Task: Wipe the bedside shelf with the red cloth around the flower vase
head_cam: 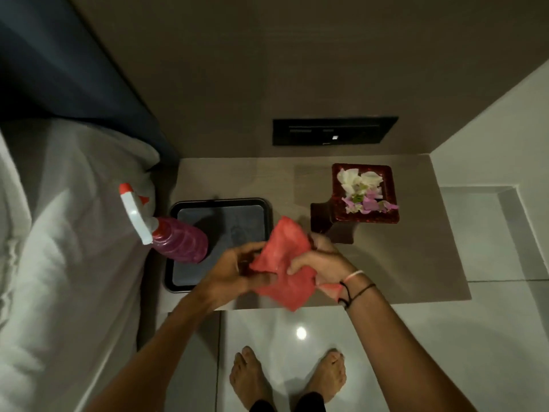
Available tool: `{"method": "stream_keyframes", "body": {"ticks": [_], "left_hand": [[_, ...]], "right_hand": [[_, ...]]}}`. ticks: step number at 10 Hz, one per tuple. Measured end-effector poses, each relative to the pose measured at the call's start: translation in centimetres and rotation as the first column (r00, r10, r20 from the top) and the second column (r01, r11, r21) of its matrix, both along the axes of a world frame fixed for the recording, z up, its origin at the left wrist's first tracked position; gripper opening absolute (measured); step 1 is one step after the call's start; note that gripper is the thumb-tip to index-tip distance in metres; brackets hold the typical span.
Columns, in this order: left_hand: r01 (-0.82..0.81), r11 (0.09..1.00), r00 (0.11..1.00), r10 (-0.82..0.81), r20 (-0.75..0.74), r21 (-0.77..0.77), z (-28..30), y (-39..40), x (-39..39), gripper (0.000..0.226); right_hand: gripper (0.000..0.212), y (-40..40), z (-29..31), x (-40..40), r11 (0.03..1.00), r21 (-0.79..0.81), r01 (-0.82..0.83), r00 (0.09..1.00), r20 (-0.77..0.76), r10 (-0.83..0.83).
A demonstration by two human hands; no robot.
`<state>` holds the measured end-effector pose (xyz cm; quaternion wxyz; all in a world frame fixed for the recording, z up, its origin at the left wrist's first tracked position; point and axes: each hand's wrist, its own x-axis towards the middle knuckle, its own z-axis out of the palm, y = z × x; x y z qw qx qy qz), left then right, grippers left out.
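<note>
The red cloth (285, 263) is held bunched between both hands above the front of the beige bedside shelf (416, 263). My left hand (234, 270) grips its left side and my right hand (319, 258) grips its right side. The flower vase (365, 194), a dark red square vessel with white and pink petals on top, stands at the back right of the shelf, just beyond my right hand and apart from the cloth.
A black tray (219, 242) lies on the shelf's left part with a pink spray bottle (175, 236) with a white trigger standing on it. A bed with white bedding (59, 233) borders the left. A dark switch panel (335, 130) is on the wall behind. My bare feet (285, 379) stand on glossy floor tiles.
</note>
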<state>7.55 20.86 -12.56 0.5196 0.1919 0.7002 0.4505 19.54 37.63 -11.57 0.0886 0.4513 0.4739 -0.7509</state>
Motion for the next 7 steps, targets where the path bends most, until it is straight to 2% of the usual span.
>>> {"method": "stream_keyframes", "body": {"ticks": [1, 2, 3, 4, 5, 6, 7], "left_hand": [[-0.222, 0.975, 0.968, 0.22, -0.12, -0.006, -1.5, -1.2, -1.2, 0.048], [-0.354, 0.934, 0.912, 0.334, -0.237, -0.045, -2.4, -1.2, -2.3, 0.028], [-0.353, 0.918, 0.886, 0.265, -0.382, -0.182, -2.9, -1.0, -2.7, 0.026], [-0.201, 0.914, 0.911, 0.043, -0.409, -0.352, -2.2, -0.4, -2.6, 0.038], [-0.094, 0.919, 0.895, -0.091, -0.437, -0.383, 0.8, 0.4, -2.5, 0.046], [-0.026, 0.949, 0.801, -0.168, -0.574, -0.315, 6.2, 2.1, -2.9, 0.061], [0.054, 0.977, 0.645, -0.193, -0.739, -0.207, 13.6, 3.7, -3.5, 0.066]], "right_hand": [[0.056, -0.7, -0.5, -3.9, 0.985, 0.152, 0.084, 0.996, -0.014, -0.083], [0.055, -1.5, -1.4, -7.6, 0.907, 0.42, 0.003, 1.0, -0.007, 0.001], [0.068, -1.9, -1.8, -9.6, 0.812, 0.565, -0.15, 0.988, 0.063, 0.138], [0.074, -1.5, -1.0, -9.8, 0.67, 0.624, -0.401, 0.91, 0.187, 0.37], [0.074, -0.5, 1.8, -8.9, 0.404, 0.701, -0.588, 0.781, 0.36, 0.511], [0.076, 0.8, 7.0, -8.5, 0.118, 0.774, -0.622, 0.717, 0.502, 0.484], [0.08, 2.1, 13.5, -8.0, -0.072, 0.821, -0.566, 0.752, 0.55, 0.363]]}}
